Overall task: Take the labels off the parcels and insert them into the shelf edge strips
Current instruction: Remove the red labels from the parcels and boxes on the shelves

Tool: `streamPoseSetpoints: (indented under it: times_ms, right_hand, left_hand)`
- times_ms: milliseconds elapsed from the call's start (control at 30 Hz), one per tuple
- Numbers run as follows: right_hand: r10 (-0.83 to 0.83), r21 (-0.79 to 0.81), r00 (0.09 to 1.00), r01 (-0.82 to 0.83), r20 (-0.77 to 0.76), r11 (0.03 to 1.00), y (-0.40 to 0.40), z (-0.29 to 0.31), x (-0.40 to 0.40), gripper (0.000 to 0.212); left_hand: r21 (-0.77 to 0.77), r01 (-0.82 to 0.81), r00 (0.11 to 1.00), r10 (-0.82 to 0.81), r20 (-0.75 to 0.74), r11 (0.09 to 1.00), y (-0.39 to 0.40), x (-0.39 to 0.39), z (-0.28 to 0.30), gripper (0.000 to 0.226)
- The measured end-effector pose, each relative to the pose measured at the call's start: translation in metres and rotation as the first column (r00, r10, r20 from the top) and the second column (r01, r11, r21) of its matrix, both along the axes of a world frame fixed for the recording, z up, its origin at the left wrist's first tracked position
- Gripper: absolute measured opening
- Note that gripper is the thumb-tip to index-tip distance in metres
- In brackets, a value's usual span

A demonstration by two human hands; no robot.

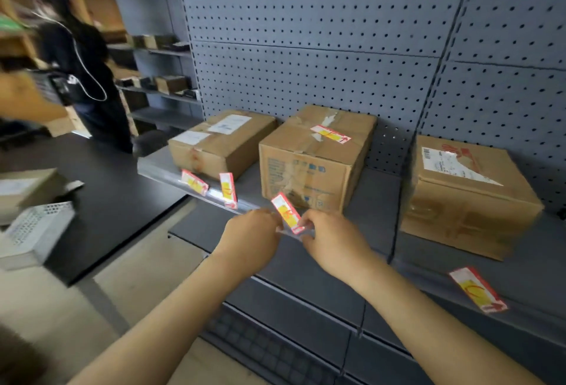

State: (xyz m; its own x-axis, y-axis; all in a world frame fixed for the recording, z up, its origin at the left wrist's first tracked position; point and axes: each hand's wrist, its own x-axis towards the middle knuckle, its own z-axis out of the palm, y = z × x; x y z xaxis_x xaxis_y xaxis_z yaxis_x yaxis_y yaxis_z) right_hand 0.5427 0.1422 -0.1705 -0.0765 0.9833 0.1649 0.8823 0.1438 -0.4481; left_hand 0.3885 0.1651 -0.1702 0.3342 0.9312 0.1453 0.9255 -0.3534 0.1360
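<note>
Both hands' fingertips hide behind the lower end of the label (287, 213) they meet at. At nine o'clock a person in dark clothes (81, 78) is smeared by blur. Print on the white parcel sticker (441, 164) at three o'clock is too small to read.

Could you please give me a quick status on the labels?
Both hands, left hand and right hand, pinch one label at the shelf edge strip. One label on middle parcel. Nothing blocking.

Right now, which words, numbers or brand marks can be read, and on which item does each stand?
None is readable.
Red-and-yellow paper labels: red handwritten marks, blurred.
White shipping stickers on the brown cardboard parcels: print too small.
Blue printing on the middle cardboard box: blurred.
</note>
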Motion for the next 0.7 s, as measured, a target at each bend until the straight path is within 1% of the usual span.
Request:
streamPoseSetpoints:
  times_ms: [133, 333, 500, 633, 700]
  right_hand:
    - [0.057, -0.004, 0.998, -0.057, -0.017, 0.998, 0.035, 0.007, -0.059, 0.021]
    - [0.058, -0.011, 0.998, -0.058, -0.005, 0.998, 0.074, -0.004, -0.110, 0.018]
    - [0.024, -0.001, 0.982, -0.024, 0.186, 1.000, 0.113, -0.014, -0.131, 0.018]
    - [-0.101, -0.003, 0.956, 0.106, 0.274, 0.994, 0.147, -0.018, -0.136, 0.014]
    - [-0.132, -0.013, 0.949, 0.141, 0.285, 0.990, 0.162, -0.021, -0.136, 0.017]
  left_hand:
    - [0.028, -0.059, 0.998, 0.059, 0.003, 0.998, 0.018, -0.058, 0.002, 0.026]
    - [-0.005, -0.124, 0.991, 0.124, 0.057, 0.992, 0.043, -0.119, 0.004, 0.024]
    - [-0.026, -0.136, 0.988, 0.138, 0.066, 0.990, 0.079, -0.147, 0.005, 0.026]
    - [-0.028, -0.138, 0.989, 0.140, 0.057, 0.990, 0.112, -0.156, 0.009, 0.030]
    - [-0.034, -0.106, 0.993, 0.108, 0.051, 0.994, 0.128, -0.156, 0.010, 0.029]
